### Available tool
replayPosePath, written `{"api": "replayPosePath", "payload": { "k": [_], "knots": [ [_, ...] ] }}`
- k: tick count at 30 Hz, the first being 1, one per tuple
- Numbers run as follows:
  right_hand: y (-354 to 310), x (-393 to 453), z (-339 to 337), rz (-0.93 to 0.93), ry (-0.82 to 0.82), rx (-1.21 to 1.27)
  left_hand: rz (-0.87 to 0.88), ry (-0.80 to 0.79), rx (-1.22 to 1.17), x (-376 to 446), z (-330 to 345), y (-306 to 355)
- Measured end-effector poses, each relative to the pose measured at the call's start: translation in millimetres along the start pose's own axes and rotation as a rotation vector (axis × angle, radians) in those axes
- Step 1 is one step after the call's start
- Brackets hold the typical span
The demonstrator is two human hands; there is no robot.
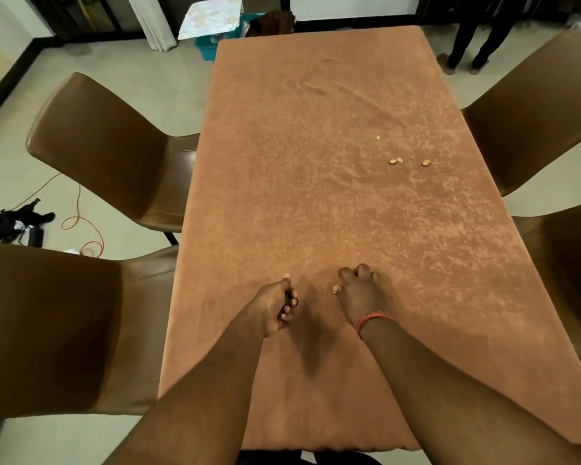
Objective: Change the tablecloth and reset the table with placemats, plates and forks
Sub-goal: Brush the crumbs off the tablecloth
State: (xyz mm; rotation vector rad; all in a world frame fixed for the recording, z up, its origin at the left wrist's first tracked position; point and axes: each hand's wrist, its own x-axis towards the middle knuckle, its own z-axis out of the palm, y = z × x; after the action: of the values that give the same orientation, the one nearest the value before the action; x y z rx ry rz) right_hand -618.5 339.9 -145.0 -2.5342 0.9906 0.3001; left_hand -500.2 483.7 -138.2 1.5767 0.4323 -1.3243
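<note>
A pale tiled floor (141, 105) surrounds a long table covered end to end by a rust-brown tablecloth (316, 196), which hangs over the near edge at 6 o'clock and shows a few shallow creases toward 12 o'clock. Four brown chairs flank the table: two at 9 o'clock, the far one (114, 152) and the near one (64, 330), and two at 3 o'clock, the far one (544, 105) and the near one (571, 280). Small yellowish crumbs (396, 161) lie scattered on the cloth at about 2 o'clock from the table's middle.

Both forearms reach in from 6 o'clock. The left hand (279, 308) is clenched, fingers curled into the palm, with something dark just showing inside the fist (too little of it to tell what). The right hand (359, 290), with a red thread band (371, 318) at the wrist, rests knuckles-up on the cloth with fingers curled under; whether it grasps anything I cannot tell. One more crumb (335, 289) sits just beside its thumb.

Off the table at 11 o'clock stands a teal bin (208, 48) with a patterned sheet (212, 20) lying on top. At 1 o'clock a person's legs (477, 38) in dark trousers stand near the far corner. On the floor at 9 o'clock an orange cable (81, 226) loops beside a heap of dark gear (10, 224).
</note>
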Motion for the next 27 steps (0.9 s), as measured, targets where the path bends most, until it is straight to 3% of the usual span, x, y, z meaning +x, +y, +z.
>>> {"api": "replayPosePath", "payload": {
  "k": [4,8,13,17,20,27],
  "knots": [
    [-23.0,-3.4,12.1,-0.133,-0.005,-0.069,-0.013,0.05,0.02,4.5,-32.1,-5.3],
    [-29.3,-8.1,20.5,-0.138,0.015,-0.067,-0.014,0.072,0.028,6.0,-44.8,-1.7],
    [-35.4,-11.8,12.1,-0.006,0.079,0.251,0.005,-0.035,-0.02,7.5,-34.5,5.4],
    [-50.1,-30.5,-10.3,-0.103,0.129,0.394,-0.023,-0.175,-0.044,12.2,3.4,-0.8],
    [-43.1,-46.9,-23.8,-0.152,0.081,0.31,-0.046,-0.279,-0.013,9.7,39.2,-5.9],
    [67.6,-99.6,-51.8,-0.044,0.282,0.28,-0.039,-0.336,0.197,-24.4,135.0,-22.3]
  ]
}}
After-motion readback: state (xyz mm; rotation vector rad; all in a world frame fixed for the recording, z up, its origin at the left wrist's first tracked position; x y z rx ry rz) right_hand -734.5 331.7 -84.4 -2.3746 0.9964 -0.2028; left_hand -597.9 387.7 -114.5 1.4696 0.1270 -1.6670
